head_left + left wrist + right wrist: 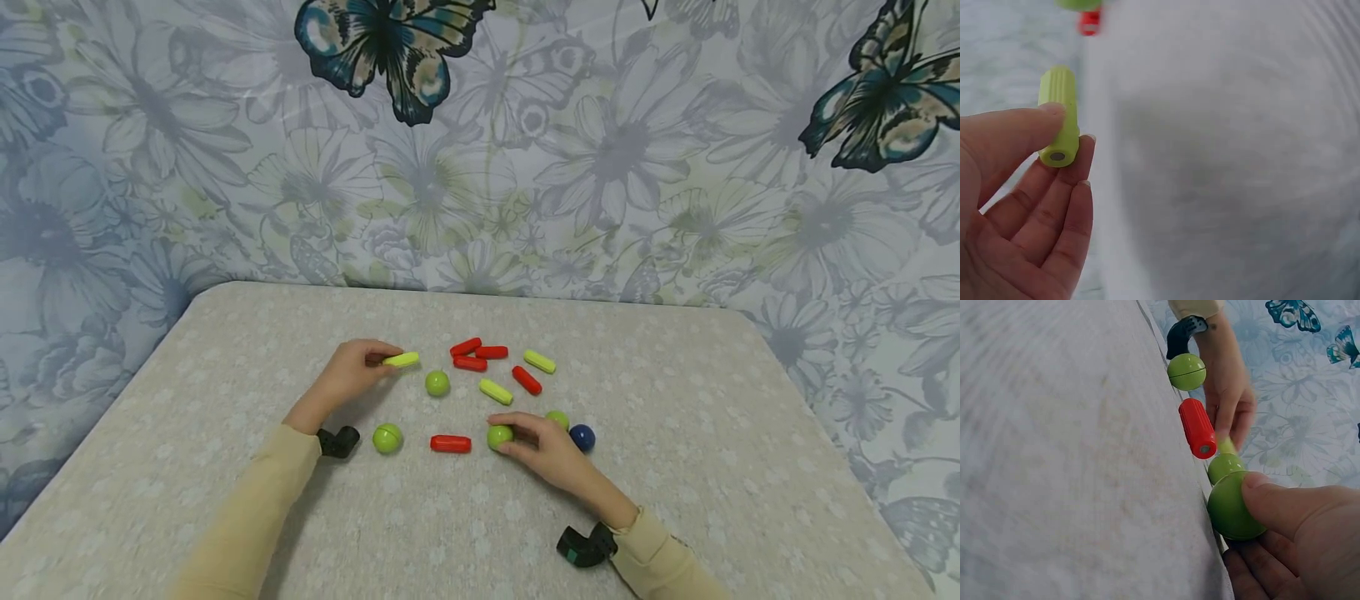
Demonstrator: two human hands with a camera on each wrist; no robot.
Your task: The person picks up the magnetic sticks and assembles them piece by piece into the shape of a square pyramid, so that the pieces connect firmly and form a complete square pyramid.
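Note:
My left hand (354, 368) pinches a yellow-green magnetic rod (1060, 119) between thumb and fingers. A grey metal disc shows on the rod's near end in the left wrist view. At the front right, my right hand (553, 454) holds a green ball (1235, 509) with thumb and fingers. Between the hands lies a ribbed red rod (450, 444). One green ball (437, 383) sits to the right of the left hand, and another green ball (387, 438) is nearer the left wrist. Partly behind the right hand are a green ball (557, 419) and a dark blue ball (582, 437).
Several red rods (470, 364) lie grouped at the back, with a separate red rod (527, 380) to their right. Two yellow-green rods (496, 392) lie nearby. A patterned cloth covers the table (712, 400), whose far edge meets a butterfly-and-flower backdrop (480, 167).

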